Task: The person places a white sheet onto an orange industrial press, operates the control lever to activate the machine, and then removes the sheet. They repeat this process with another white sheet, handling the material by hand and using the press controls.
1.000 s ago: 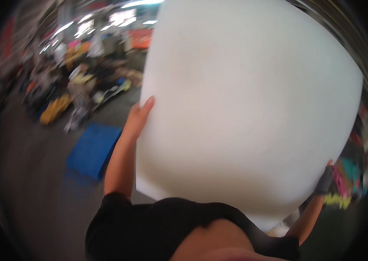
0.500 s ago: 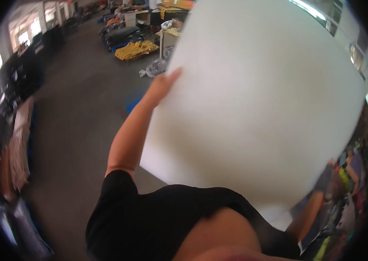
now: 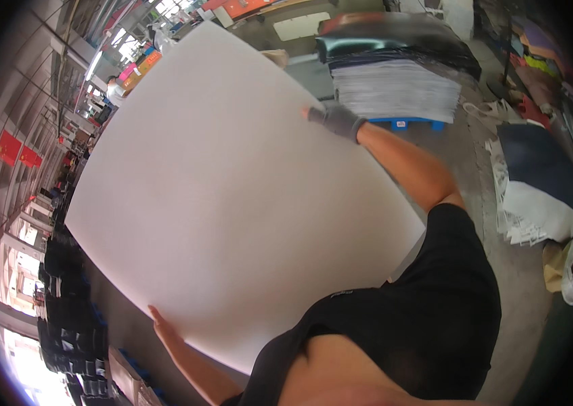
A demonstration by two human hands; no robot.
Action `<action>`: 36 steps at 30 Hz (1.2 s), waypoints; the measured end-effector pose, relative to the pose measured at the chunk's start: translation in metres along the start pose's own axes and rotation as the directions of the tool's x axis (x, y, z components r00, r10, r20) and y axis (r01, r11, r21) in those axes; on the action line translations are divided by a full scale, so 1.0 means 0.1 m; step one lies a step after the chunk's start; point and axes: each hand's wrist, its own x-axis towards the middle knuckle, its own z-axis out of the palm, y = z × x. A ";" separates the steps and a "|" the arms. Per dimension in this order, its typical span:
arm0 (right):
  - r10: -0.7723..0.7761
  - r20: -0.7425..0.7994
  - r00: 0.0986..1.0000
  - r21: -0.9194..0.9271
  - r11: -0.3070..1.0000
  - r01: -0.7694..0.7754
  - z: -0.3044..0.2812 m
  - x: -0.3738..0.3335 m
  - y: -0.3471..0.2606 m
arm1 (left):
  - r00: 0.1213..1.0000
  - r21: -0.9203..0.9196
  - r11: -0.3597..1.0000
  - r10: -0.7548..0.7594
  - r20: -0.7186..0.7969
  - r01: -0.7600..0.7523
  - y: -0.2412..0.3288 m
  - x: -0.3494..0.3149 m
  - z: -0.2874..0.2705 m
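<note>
A large white sheet (image 3: 232,183), flat and stiff-looking, fills the middle of the view and hides much of what lies behind it. Along its lower left edge my bare left hand (image 3: 161,325) is closed, with only the thumb side showing and the other fingers behind the sheet. On the upper right edge sits my right hand (image 3: 336,122) in a dark grey glove, its bare thumb tip lying on the front face. The sheet is tilted, its far corner pointing up and its near edge close to my chest.
Beyond my right hand, a stack of white sheets (image 3: 394,91) under black plastic (image 3: 401,44) stands on a blue pallet (image 3: 401,124). At the right lies a dark and white pile (image 3: 540,179) on the floor. Black stacks (image 3: 66,304) line the left. A person (image 3: 116,91) is far off.
My body and view have turned to the right, carrying the sheet round. It now slants the other way, with my right hand higher and my left hand lower. Both hands still hold it.
</note>
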 end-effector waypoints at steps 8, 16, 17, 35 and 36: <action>0.023 0.070 0.997 0.053 0.998 -0.027 0.23 1.00 0.04 | 1.000 -0.032 0.999 -0.006 -0.014 0.006 0.17 0.71 0.40; -0.013 -0.166 0.986 -0.094 0.996 -0.003 -0.96 2.01 0.77 | 0.995 -0.056 0.997 0.051 0.084 -0.046 0.56 1.40 2.47; 0.062 -0.130 0.990 -0.106 0.991 -0.076 -1.25 2.13 0.86 | 0.997 -0.046 0.999 0.013 0.071 -0.010 0.64 1.53 2.81; 0.194 -0.638 0.745 0.007 0.969 -0.247 -3.98 2.86 2.29 | 0.742 -0.107 0.984 0.180 0.645 -0.145 1.80 3.08 7.76; 0.175 -0.668 0.723 -0.021 0.967 -0.253 -4.06 2.91 2.36 | 0.698 -0.122 0.983 0.182 0.693 -0.135 1.87 3.18 8.04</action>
